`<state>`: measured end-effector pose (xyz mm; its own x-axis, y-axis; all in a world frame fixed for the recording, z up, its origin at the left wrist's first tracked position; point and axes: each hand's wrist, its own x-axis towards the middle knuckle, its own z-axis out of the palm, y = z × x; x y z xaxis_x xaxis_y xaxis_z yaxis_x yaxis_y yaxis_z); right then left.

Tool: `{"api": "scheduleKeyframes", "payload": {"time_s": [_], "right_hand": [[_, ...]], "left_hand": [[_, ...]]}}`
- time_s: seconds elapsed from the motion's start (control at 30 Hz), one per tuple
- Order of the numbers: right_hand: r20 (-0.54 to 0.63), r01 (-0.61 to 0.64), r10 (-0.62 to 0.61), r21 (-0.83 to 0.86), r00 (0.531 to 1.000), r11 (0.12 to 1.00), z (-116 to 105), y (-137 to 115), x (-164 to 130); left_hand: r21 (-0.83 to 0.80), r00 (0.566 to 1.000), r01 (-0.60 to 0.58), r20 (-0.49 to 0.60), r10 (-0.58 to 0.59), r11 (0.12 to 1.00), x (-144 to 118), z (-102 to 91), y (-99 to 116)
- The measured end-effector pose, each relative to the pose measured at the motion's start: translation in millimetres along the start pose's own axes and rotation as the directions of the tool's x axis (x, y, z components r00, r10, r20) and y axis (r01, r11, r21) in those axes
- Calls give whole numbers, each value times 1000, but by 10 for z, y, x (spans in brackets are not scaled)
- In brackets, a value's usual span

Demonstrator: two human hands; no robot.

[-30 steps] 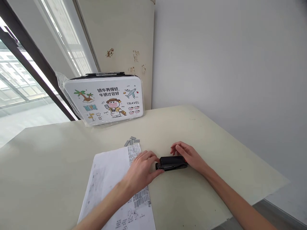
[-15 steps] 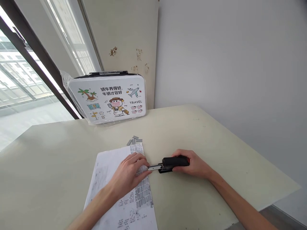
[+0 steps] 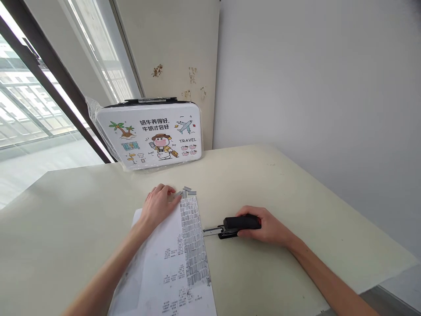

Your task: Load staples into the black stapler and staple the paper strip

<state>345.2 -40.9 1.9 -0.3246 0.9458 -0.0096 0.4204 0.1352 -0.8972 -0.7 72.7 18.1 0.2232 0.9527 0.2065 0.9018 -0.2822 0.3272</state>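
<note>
My right hand [image 3: 269, 228] grips a black stapler [image 3: 238, 224] lying on the table, its metal staple tray [image 3: 212, 230] slid out toward the left. My left hand [image 3: 158, 205] reaches over the top of a printed paper sheet [image 3: 174, 259], fingertips at a small pile of grey staple strips [image 3: 186, 193]. Whether the fingers have pinched a strip I cannot tell.
A white cartoon-printed case [image 3: 151, 136] in plastic wrap stands at the back of the cream table [image 3: 296, 193], against a wall panel. A window with a dark frame runs along the left. The table's right edge drops off near the wall.
My left hand pulled the staple tray out of the stapler, then moved up and left to the staple strips. My right hand closed on the stapler body and stays there.
</note>
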Motion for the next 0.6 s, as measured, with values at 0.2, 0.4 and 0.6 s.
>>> {"api": "scheduleKeyframes", "payload": {"time_s": [0.2, 0.4, 0.6], "right_hand": [[-9, 0, -1, -20, 1000, 1000, -8, -9, -4], [1, -41, 41, 1, 999, 999, -3, -19, -8], [-23, 11, -12, -50, 1000, 999, -5, -16, -1]], "left_hand": [[-4, 1000, 16, -13, -16, 1000, 17, -113, 16], [-238, 963, -269, -64, 261, 933, -452, -224, 393], [-300, 852, -505, -19, 524, 809, -827, -80, 783]]}}
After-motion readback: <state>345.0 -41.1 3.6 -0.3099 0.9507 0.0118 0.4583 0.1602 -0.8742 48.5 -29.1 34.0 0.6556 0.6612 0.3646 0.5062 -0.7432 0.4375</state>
